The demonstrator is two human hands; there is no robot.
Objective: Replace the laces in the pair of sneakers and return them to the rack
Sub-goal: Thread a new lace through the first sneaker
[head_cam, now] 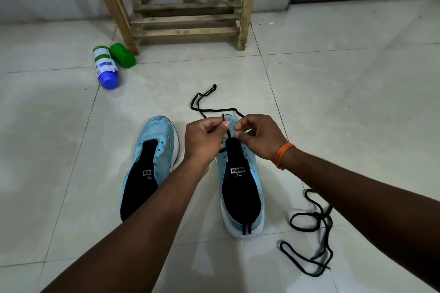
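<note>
Two light blue sneakers with dark tongues stand side by side on the tiled floor, toes pointing away from me. The left sneaker [152, 162] has no lace in it. Over the toe end of the right sneaker [242, 188], my left hand [204, 140] pinches the tip of a black lace [207, 104]. My right hand [259, 135] pinches the same lace close beside it. The rest of that lace trails forward on the floor. A second black lace [314, 231] lies loose and coiled to the right of the right sneaker.
A wooden shoe rack [188, 19] stands against the wall straight ahead. A blue and white bottle [106, 66] and a green bottle [122, 54] lie on the floor by the rack's left leg.
</note>
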